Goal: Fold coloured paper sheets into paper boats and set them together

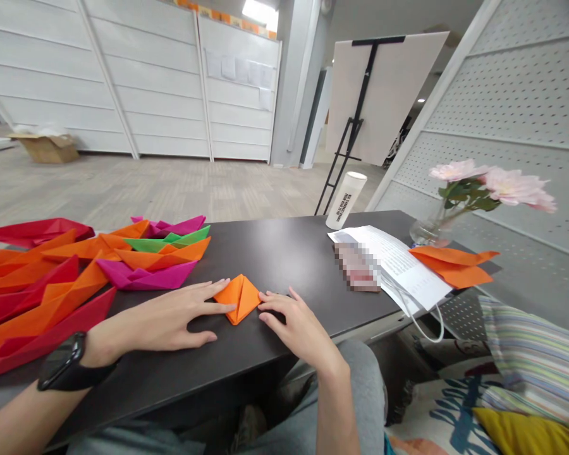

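Note:
A folded orange paper diamond (pixel 243 297) lies flat on the dark table, with a crease line running down its middle. My left hand (pixel 175 316) rests palm down, its fingers stretched out and their tips on the paper's left side. From the right, my right hand (pixel 294 322) touches the diamond's right corner with its fingertips, the fingers loosely extended. Left of my hands sits a crowd of folded paper boats, among them a magenta boat (pixel 146 276), a green boat (pixel 173 240) and a red boat (pixel 38 232).
The dark table (pixel 260 243) carries a white cylinder (pixel 346 199), printed sheets (pixel 398 265), a partly blurred item (pixel 357 266), a white cable (pixel 439 328), a folded orange paper (pixel 452 265) and a glass vase (pixel 429 234) with pink flowers. Striped cushions (pixel 535 354) lie to the right.

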The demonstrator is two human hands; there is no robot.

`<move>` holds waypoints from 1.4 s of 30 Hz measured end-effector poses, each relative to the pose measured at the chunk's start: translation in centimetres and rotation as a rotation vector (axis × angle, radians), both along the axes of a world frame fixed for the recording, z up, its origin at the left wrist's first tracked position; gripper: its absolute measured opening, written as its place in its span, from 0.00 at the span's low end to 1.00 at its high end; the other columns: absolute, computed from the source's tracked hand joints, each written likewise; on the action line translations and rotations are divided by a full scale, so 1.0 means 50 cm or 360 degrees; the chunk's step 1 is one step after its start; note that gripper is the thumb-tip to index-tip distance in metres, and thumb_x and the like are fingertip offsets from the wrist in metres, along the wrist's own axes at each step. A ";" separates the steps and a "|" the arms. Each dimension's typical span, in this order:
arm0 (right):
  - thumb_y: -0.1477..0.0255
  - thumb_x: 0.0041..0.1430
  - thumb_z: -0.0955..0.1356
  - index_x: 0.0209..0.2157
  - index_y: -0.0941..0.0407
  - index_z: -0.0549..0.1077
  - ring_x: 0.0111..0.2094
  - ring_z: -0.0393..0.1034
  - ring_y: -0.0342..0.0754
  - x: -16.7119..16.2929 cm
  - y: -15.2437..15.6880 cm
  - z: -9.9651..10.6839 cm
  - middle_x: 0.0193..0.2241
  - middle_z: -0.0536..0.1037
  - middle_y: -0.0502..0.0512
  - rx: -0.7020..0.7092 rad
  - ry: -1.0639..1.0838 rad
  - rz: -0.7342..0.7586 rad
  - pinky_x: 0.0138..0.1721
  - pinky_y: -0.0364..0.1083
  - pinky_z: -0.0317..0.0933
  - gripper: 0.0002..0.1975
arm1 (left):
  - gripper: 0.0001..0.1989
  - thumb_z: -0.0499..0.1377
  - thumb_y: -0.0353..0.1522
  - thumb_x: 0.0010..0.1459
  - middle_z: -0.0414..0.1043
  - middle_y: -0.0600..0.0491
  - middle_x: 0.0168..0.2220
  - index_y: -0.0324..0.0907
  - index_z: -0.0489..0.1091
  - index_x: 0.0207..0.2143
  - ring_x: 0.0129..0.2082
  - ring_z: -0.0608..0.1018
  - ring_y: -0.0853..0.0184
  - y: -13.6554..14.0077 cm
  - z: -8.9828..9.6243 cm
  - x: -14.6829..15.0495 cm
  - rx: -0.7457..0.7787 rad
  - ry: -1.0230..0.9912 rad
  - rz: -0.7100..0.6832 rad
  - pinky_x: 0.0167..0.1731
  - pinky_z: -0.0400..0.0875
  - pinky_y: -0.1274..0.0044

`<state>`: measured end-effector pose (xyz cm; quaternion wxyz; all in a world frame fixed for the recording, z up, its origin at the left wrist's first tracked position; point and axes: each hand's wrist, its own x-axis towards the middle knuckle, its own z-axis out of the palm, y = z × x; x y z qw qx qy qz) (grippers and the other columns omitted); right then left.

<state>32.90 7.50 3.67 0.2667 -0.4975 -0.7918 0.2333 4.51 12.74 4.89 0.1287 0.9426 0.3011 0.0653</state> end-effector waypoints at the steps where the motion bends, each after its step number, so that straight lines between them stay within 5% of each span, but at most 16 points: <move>1: 0.70 0.66 0.66 0.46 0.49 0.78 0.59 0.68 0.51 -0.001 0.000 -0.001 0.55 0.77 0.53 0.0000 0.0010 -0.0004 0.67 0.63 0.44 0.10 | 0.24 0.63 0.40 0.60 0.56 0.53 0.68 0.58 0.69 0.59 0.65 0.65 0.49 0.000 0.001 0.000 0.0023 0.0002 0.0019 0.63 0.60 0.60; 8: 0.71 0.66 0.67 0.49 0.50 0.78 0.53 0.71 0.50 -0.015 0.004 -0.003 0.51 0.78 0.54 0.0132 -0.0099 -0.0023 0.65 0.58 0.49 0.12 | 0.18 0.59 0.38 0.63 0.66 0.51 0.63 0.53 0.73 0.56 0.62 0.70 0.55 0.006 -0.001 0.006 0.0118 0.0073 0.0003 0.61 0.64 0.65; 16: 0.71 0.66 0.67 0.42 0.50 0.80 0.51 0.71 0.51 -0.022 0.010 -0.008 0.48 0.77 0.53 0.0166 -0.0055 -0.0057 0.66 0.59 0.47 0.09 | 0.12 0.56 0.38 0.64 0.79 0.47 0.48 0.44 0.78 0.41 0.48 0.79 0.57 0.011 0.004 0.024 0.0214 -0.0081 0.0345 0.51 0.70 0.68; 21: 0.74 0.64 0.67 0.41 0.52 0.77 0.46 0.71 0.50 -0.031 0.015 -0.013 0.43 0.77 0.53 0.0152 0.0064 -0.0044 0.58 0.55 0.58 0.07 | 0.15 0.60 0.34 0.61 0.79 0.49 0.43 0.44 0.66 0.50 0.46 0.79 0.58 0.007 -0.020 0.053 -0.0245 -0.0585 0.0651 0.48 0.70 0.67; 27: 0.73 0.64 0.66 0.42 0.54 0.71 0.44 0.71 0.50 -0.055 0.023 -0.026 0.40 0.76 0.53 0.0006 0.0493 -0.0136 0.48 0.49 0.64 0.06 | 0.21 0.67 0.32 0.49 0.77 0.54 0.34 0.43 0.64 0.43 0.36 0.80 0.63 0.013 -0.030 0.068 -0.0999 -0.1226 0.0704 0.42 0.73 0.68; 32: 0.65 0.66 0.64 0.45 0.55 0.74 0.40 0.74 0.50 -0.058 0.035 -0.033 0.38 0.79 0.55 -0.0321 0.1013 -0.0228 0.43 0.46 0.67 0.12 | 0.22 0.71 0.31 0.45 0.76 0.54 0.33 0.42 0.65 0.41 0.34 0.78 0.66 0.012 -0.013 0.070 -0.1164 -0.1514 0.0709 0.37 0.72 0.73; 37: 0.62 0.63 0.67 0.40 0.56 0.79 0.42 0.75 0.51 -0.051 0.033 -0.025 0.38 0.82 0.56 -0.0485 0.1127 -0.0113 0.45 0.46 0.67 0.14 | 0.21 0.71 0.30 0.46 0.75 0.55 0.33 0.42 0.66 0.41 0.34 0.77 0.69 0.008 -0.006 0.070 -0.1253 -0.1626 0.0694 0.37 0.70 0.75; 42: 0.58 0.58 0.70 0.39 0.57 0.81 0.30 0.73 0.48 -0.048 0.024 -0.013 0.32 0.81 0.55 -0.0580 0.1193 -0.0123 0.30 0.45 0.70 0.18 | 0.23 0.72 0.30 0.47 0.75 0.56 0.33 0.41 0.65 0.42 0.34 0.76 0.70 0.010 -0.007 0.068 -0.1308 -0.1680 0.0680 0.36 0.69 0.76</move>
